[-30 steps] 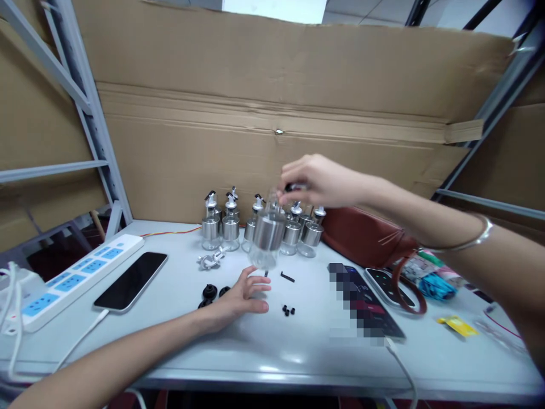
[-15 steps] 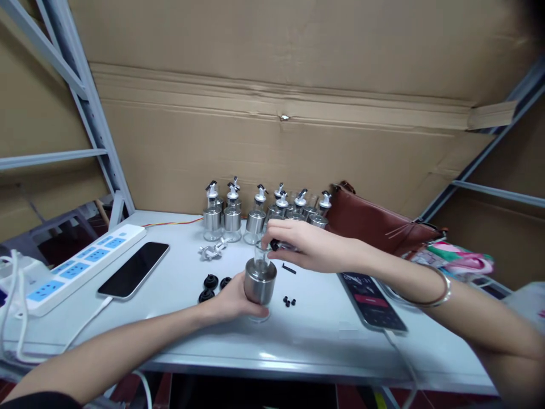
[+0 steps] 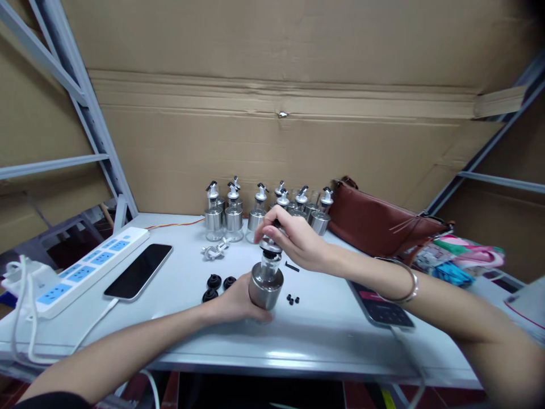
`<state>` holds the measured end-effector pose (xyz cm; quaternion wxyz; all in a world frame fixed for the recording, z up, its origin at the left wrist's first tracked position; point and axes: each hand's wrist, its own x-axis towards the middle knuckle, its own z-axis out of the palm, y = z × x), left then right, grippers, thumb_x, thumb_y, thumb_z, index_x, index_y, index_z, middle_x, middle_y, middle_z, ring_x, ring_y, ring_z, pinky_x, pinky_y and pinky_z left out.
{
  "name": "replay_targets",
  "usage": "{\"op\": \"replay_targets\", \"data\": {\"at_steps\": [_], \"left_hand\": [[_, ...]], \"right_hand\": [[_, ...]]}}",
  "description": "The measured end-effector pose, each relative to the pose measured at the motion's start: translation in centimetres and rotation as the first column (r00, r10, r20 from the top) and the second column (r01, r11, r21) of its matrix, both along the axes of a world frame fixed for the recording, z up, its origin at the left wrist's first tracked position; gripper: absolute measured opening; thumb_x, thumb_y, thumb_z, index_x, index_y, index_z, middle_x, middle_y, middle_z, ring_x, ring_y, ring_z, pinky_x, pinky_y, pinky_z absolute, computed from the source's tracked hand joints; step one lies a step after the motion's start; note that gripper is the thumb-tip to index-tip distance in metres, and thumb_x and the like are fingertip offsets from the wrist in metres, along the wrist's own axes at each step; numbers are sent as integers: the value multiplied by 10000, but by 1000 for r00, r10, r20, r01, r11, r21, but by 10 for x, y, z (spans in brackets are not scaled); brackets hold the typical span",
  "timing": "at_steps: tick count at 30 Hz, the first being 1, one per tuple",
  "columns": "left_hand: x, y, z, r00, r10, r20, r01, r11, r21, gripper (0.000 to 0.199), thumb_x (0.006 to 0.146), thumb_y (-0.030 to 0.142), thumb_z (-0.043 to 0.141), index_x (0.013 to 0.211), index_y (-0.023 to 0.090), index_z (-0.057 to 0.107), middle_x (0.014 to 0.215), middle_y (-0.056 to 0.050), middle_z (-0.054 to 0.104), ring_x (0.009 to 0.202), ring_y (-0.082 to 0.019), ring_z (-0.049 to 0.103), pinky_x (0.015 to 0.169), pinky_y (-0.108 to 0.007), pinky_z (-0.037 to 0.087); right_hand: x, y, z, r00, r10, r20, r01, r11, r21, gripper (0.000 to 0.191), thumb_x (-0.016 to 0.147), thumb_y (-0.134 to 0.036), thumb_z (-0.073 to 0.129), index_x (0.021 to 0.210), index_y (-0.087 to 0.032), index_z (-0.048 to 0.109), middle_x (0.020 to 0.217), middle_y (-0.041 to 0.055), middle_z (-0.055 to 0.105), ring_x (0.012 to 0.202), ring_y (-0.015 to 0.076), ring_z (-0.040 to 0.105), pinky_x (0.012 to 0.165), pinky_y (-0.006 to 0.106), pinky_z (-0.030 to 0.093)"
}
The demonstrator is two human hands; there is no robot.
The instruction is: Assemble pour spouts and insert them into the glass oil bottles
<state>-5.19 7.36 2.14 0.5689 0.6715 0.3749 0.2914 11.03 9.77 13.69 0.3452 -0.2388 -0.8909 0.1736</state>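
My left hand (image 3: 240, 300) is wrapped round a glass bottle with a steel sleeve (image 3: 266, 287), which leans slightly over the table. My right hand (image 3: 293, 236) grips a silver-and-black pourer cap (image 3: 271, 245) from above, its black stopper at the mouth of the bottle. How deep the stopper sits I cannot tell. Left of the bottle lie several black round plugs (image 3: 214, 281), partly behind my left hand. Tiny black caps (image 3: 291, 301) and a thin black strip (image 3: 292, 267) are to its right. Silvery-white pourer parts (image 3: 215, 250) lie farther back.
Several capped bottles (image 3: 234, 218) line the cardboard wall. A power strip (image 3: 91, 267) and a phone (image 3: 138, 271) lie on the left. On the right are another phone (image 3: 383, 309) and a brown leather bag (image 3: 374, 221). Charging cables cross the table's front edge (image 3: 289, 363).
My right hand has brought the pourer cap over the bottle's neck, which was uncapped before. The bottle has tilted a little to the right; the view has shifted slightly.
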Motion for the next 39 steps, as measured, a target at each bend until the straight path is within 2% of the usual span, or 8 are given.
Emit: {"op": "replay_targets", "data": {"at_steps": [5,15,19,25,28,31,35,39], "left_hand": [[0,-1,3,1000,-25,19,25,1000,-13,458,493,119,744,900,138,532,777,17,534,731,-127,471,680,-252,367],[2,0,5,999,-49,-6,49,999,12,466,492,92,731,898,151,510,789,24,537,738,-129,479,673,-252,371],[2,-1,6,998,-51,-28,52,999,16,453,496,100,738,896,141,530,781,24,543,728,-129,487,676,-257,376],[0,-1,0,998,-68,2,68,995,70,636,523,138,798,1092,161,516,986,-26,589,944,-214,536,831,-316,417],[1,0,-6,992,-86,94,83,996,39,803,525,186,843,1221,187,443,1170,-80,557,1110,-273,508,946,-383,400],[4,3,-14,973,31,230,-11,996,-85,776,586,249,829,1236,191,407,1187,-104,538,1159,-273,504,999,-421,375],[5,6,-17,933,190,304,-116,962,-247,778,629,302,807,1259,201,361,1153,-107,527,1049,-224,577,991,-423,382],[3,4,-10,956,154,248,-92,965,-244,713,694,278,750,1279,175,358,1088,-94,567,962,-188,604,1003,-402,357]], "right_hand": [[3,4,-3,992,-1,123,-37,951,306,272,980,-383,323,838,-185,443,716,50,621,609,120,529,582,251,407],[7,1,-12,975,-54,215,-35,921,387,302,985,-352,284,801,-181,452,656,34,581,552,116,494,535,237,352],[6,-4,-6,952,-87,292,-13,947,322,280,977,-327,294,787,-182,441,654,13,545,532,101,449,523,236,322],[12,-11,0,943,68,326,-122,981,151,343,816,-463,609,909,-184,431,740,1,545,540,87,443,501,228,342],[15,-8,1,965,32,261,-71,987,141,261,830,-364,605,893,-199,413,746,-5,558,545,83,458,500,222,360],[17,6,8,994,-55,89,32,970,239,239,812,-325,595,868,-212,392,750,-11,554,564,86,470,522,230,386],[15,38,25,959,-247,-138,279,902,330,260,801,-306,613,901,-226,387,809,-5,557,611,100,483,586,262,417],[8,69,29,940,-332,-78,340,893,294,388,741,-294,726,916,-229,386,835,-3,558,636,115,486,626,281,420]]}}
